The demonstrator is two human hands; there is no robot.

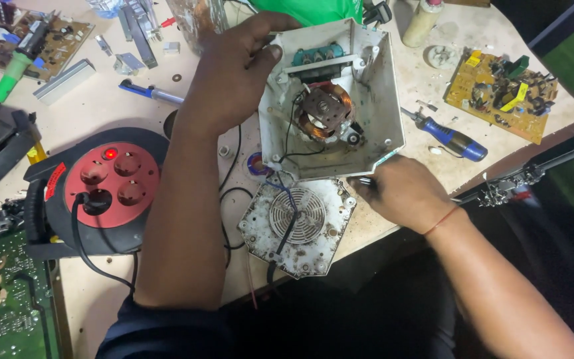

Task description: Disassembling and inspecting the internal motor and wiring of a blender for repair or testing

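An opened white plastic appliance housing (383, 100) lies on the workbench, showing a copper-wound motor (327, 113) and a teal terminal block (317, 54) inside. My left hand (234, 66) grips the housing's upper left edge. My right hand (403, 193) rests at its lower right corner, fingers closed on a small dark tool whose tip points left. Below the housing lies its dirty white cover (297, 226) with a round vent grille, joined to it by blue and black wires.
A black and red extension cord reel (101, 186) sits left. A blue-handled screwdriver (453, 138) and a yellow circuit board (499, 93) lie right. More circuit boards (8, 292), a green-handled tool (11, 73) and small parts crowd the left and far side.
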